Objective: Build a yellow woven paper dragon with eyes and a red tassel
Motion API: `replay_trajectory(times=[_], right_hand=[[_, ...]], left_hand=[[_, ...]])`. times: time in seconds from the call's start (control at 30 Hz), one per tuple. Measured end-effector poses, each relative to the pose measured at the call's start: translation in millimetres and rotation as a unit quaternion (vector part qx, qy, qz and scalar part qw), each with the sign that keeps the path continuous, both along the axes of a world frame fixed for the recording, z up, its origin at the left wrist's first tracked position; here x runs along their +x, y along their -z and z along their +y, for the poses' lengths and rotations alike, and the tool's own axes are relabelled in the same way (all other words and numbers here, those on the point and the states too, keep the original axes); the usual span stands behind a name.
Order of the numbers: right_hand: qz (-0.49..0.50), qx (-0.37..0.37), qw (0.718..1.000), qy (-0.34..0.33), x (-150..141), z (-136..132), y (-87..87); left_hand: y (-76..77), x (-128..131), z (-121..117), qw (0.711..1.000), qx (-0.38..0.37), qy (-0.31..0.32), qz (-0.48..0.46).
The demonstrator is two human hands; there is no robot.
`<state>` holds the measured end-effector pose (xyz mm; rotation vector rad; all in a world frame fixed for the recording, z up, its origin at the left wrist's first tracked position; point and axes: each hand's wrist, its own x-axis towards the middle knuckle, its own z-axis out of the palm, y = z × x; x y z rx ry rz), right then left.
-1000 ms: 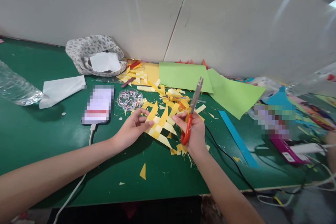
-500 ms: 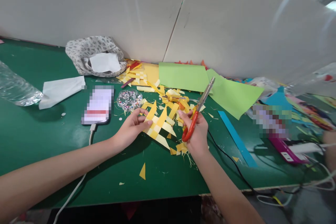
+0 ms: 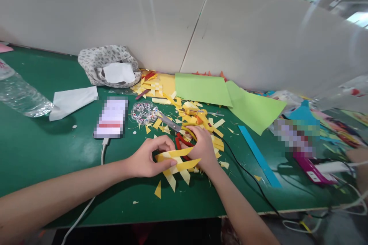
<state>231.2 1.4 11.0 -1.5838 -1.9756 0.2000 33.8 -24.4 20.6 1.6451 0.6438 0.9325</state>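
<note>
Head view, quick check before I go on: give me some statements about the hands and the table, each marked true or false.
1. The right hand holds the scissors. True.
2. The left hand is empty. False: its fingers pinch the woven paper piece.
3. A white cable is plugged into the phone. True.
4. The clear bottle stands upright. False: it lies on its side.
5. The scissors' blades point towards the round clear case. True.
6. The blue strip lies left of the phone. False: it lies to the right, beyond the right hand.
</note>
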Motion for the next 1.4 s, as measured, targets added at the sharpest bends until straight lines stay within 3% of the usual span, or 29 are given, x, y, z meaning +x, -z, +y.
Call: replay_trajectory(times=[0.3,0.5,0.6,0.73,0.83,0.9,1.0,1.13,1.23,1.4], right_hand=[[-0.111,0.057,0.99,-0.072,-8.4,-11.2,-10.0],[-0.037,0.153,0.985,-0.065,-6.1,-9.1,-11.6],[0.055,0.118,0.986,-0.101,-5.0,-10.0,-15.1],[0.223,0.009,0.96,-0.169,-3.0,-11.7,-19.1],[0.283,-0.062,0.944,-0.159,-4.0,-11.7,-17.5],[0.278,-0.074,0.95,-0.123,-6.1,-11.0,-14.9],[0.252,-0.03,0.966,-0.052,-7.8,-8.5,-10.7],[0.164,0.068,0.983,0.037,-5.1,-3.7,-5.5],[0.07,0.089,0.992,0.063,-3.5,-1.7,-2.7],[-0.038,0.122,0.988,0.088,-6.8,-3.0,-2.6]], left_hand=[[-0.8,-0.3,1.0,0.999,0.024,0.01,-0.035],[4.5,0.9,4.7,0.998,-0.007,0.012,-0.06],[6.0,3.4,5.7,0.998,-0.032,-0.007,-0.059],[9.7,6.8,10.6,0.989,-0.095,-0.098,-0.061],[12.8,7.7,15.5,0.977,-0.139,-0.153,-0.055],[14.3,7.9,16.9,0.977,-0.145,-0.153,-0.042],[14.5,8.4,15.1,0.985,-0.117,-0.125,-0.033],[8.4,7.4,8.7,0.987,-0.029,-0.154,0.026],[2.9,5.5,3.6,0.979,0.051,-0.164,0.111],[3.4,4.9,-0.8,0.96,0.179,-0.109,0.188]])
